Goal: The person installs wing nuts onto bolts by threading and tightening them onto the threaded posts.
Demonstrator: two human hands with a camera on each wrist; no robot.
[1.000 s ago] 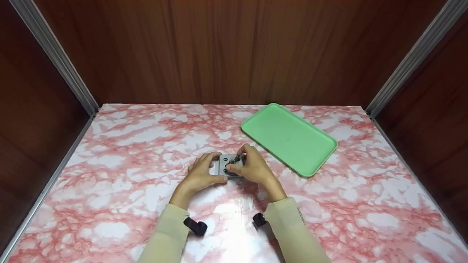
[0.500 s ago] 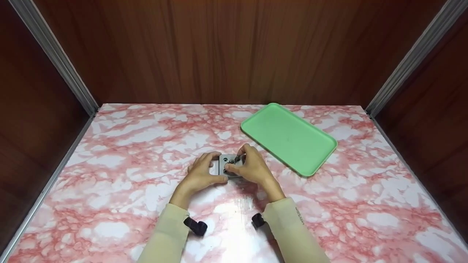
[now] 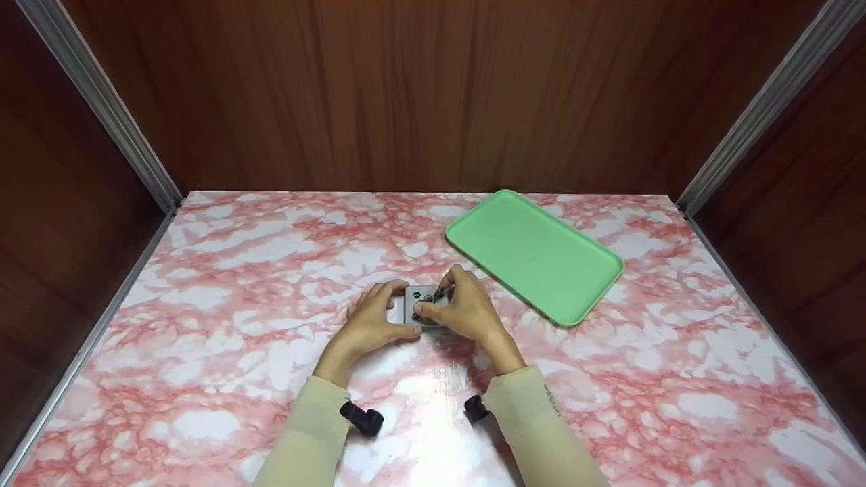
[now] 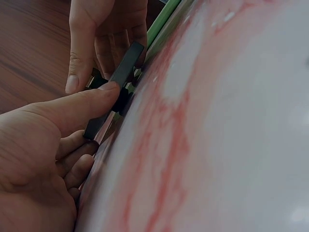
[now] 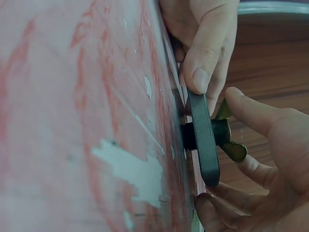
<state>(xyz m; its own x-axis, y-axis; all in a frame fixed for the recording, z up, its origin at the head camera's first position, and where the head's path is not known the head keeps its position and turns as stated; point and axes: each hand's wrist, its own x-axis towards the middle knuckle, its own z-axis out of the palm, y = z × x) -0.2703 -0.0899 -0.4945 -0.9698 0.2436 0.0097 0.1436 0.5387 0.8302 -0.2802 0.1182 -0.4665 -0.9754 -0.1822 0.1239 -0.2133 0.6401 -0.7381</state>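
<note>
A small grey metal plate (image 3: 411,314) with several round holes lies flat near the middle of the table, raised slightly on a black foot (image 5: 189,137). My left hand (image 3: 371,316) grips its left end, thumb on the near edge and fingers at the far edge. A brass-coloured wing nut (image 5: 235,151) with a black collar (image 5: 221,132) stands out from the plate's upper face. Thumb and forefinger of my right hand (image 3: 472,308) pinch its wings; the other fingers reach past the plate's right end. In the head view my right hand partly hides the nut.
A green tray (image 3: 534,258) lies aslant behind and to the right of my hands. The table (image 3: 237,304) has a red and white marbled top. Brown wood panels (image 3: 433,95) enclose its back and sides.
My right thumb has shifted slightly to the left over the plate. The left hand, plate and tray stay where they were.
</note>
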